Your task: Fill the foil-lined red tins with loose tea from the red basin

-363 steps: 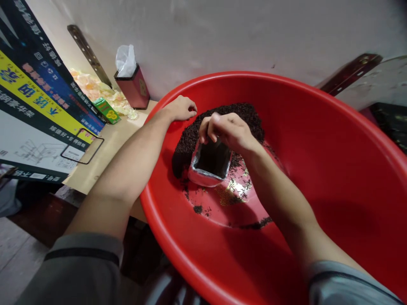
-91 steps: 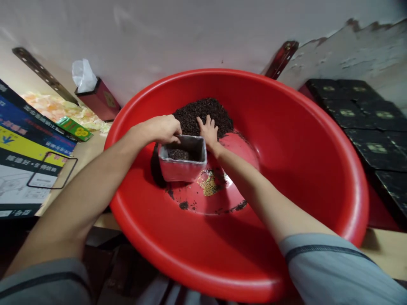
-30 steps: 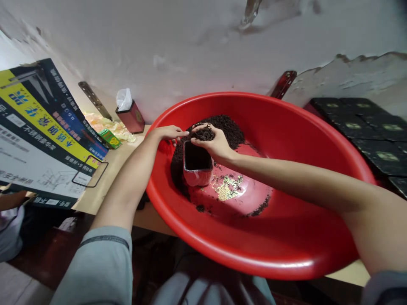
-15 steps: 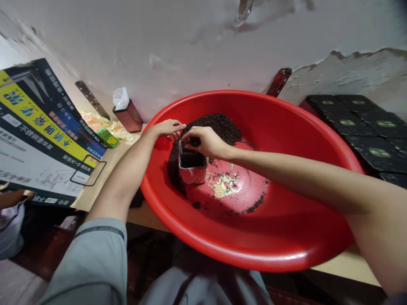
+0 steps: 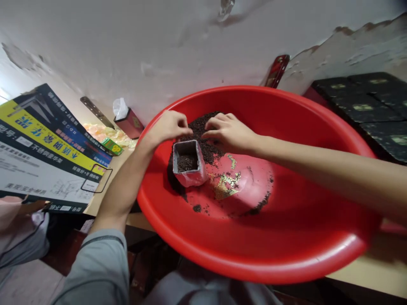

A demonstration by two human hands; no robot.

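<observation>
A square pot (image 5: 193, 177) with a thin whitish film around its outside stands upright in a large red plastic basin (image 5: 286, 250). Dark soil (image 5: 187, 162) fills the lower part of it. Behind the pot lies a heap of loose dark soil (image 5: 203, 125). My left hand (image 5: 168, 126) hovers just behind the pot's back left rim, fingers curled together in a pinch; what lies between them is hidden. Over the right side of the heap is my right hand (image 5: 227, 132), its fingers bent and apart, nothing seen in them.
Several black square pots (image 5: 359, 108) stand at the right. On the left are a printed cardboard sheet (image 5: 54, 148), a pinkish bin with a white bag (image 5: 129, 123) and a small green box (image 5: 112, 146). Part of another person (image 5: 22, 233) shows at lower left.
My right hand has left the pot's opening and moved right to the soil heap. My left hand's fingers have curled in. Soil inside the pot now shows.
</observation>
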